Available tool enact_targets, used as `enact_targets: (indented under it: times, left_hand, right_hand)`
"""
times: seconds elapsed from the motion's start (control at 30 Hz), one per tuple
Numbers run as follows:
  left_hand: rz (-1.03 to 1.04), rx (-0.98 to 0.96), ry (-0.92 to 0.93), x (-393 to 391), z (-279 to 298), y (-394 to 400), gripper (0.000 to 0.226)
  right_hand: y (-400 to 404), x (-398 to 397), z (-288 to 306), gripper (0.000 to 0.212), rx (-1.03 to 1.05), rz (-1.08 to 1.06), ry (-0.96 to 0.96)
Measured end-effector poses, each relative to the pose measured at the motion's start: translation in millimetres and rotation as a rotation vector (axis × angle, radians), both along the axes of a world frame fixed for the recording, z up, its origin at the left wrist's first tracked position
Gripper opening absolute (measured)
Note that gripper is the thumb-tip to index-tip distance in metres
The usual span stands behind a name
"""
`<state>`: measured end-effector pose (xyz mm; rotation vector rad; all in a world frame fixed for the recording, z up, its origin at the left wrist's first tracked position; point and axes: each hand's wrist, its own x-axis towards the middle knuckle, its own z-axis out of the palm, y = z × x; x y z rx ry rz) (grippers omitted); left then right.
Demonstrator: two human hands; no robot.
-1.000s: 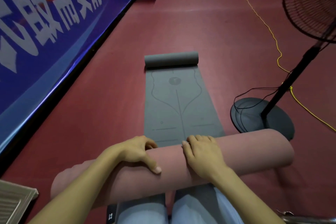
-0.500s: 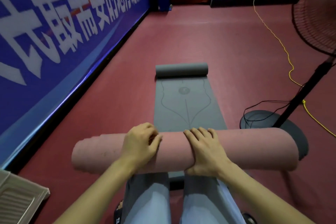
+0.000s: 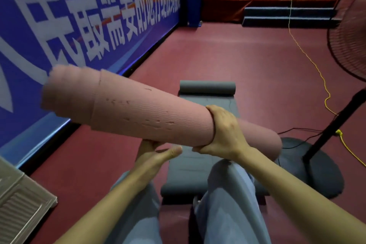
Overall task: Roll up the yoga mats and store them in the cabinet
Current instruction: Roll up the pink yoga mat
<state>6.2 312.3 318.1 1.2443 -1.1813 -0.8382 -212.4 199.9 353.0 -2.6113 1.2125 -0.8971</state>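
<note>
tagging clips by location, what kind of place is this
Most likely an indoor sports hall or gym: red sports flooring, a long blue banner along the wall, a raised stage with steps at the far end, and yoga mats on the floor.

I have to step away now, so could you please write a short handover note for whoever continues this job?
Right hand: wrapped over the rolled pink foam yoga mat, gripping it.
Left hand: holds it from beneath.
Pink mat: fully rolled, lifted off the floor, left end tilted up.
Grey yoga mat: on the red floor, only its far end rolled.
Left: store the pink roll, finish rolling and store the grey one. Cabinet not clearly identifiable.
</note>
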Motion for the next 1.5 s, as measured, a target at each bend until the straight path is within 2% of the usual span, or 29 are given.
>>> enact_targets:
  times: [0.07,0.23,0.3,0.4,0.5,0.6,0.7,0.77,0.87,0.93,1.07,1.13,1.23,1.37,1.5]
  left_hand:
    - [0.059,-0.031,-0.011,8,-2,-4,0.093]
    - [0.148,-0.061,-0.055,22,-12,-9,0.097]
    - [0.2,-0.045,-0.146,26,-12,-9,0.102]
    - [0.232,0.012,-0.399,38,-10,-7,0.121]
    - [0.258,0.137,-0.497,50,-18,3,0.135]
    - [0.308,0.22,-0.466,68,-44,15,0.13]
    - [0.284,0.27,-0.462,90,-73,24,0.119]
    - [0.25,0.308,-0.475,98,-91,31,0.115]
    - [0.276,0.324,-0.455,101,-111,33,0.117]
    - [0.275,0.325,-0.445,100,-112,27,0.118]
    - [0.25,0.32,-0.514,99,-115,22,0.121]
    - [0.226,0.297,-0.502,96,-113,22,0.123]
    - [0.238,0.275,-0.511,92,-99,19,0.126]
    - [0.295,0.225,-0.53,98,-93,22,0.128]
    - [0.255,0.152,-0.409,102,-105,22,0.132]
  right_hand:
    - [-4,13,3,0.118,0.063,0.033,0.001]
    - [-6,48,-5,0.119,0.229,0.183,-0.078]
    - [-6,58,-18,0.116,0.293,0.287,-0.126]
    - [-4,70,-43,0.118,0.353,0.341,-0.192]
    - [5,85,-60,0.116,0.422,0.371,-0.264]
    - [13,102,-77,0.109,0.472,0.409,-0.312]
    - [11,117,-89,0.127,0.508,0.446,-0.295]
    - [7,123,-80,0.136,0.53,0.454,-0.328]
    - [5,133,-44,0.132,0.477,0.493,-0.383]
    - [3,143,-21,0.127,0.413,0.516,-0.285]
    - [1,162,0,0.127,0.239,0.424,0.206]
    - [3,169,1,0.115,0.187,0.373,0.337]
    - [8,178,4,0.093,0.171,0.366,0.312]
    - [16,181,11,0.092,0.069,0.378,0.219]
    - [34,191,-5,0.089,0.028,0.384,0.289]
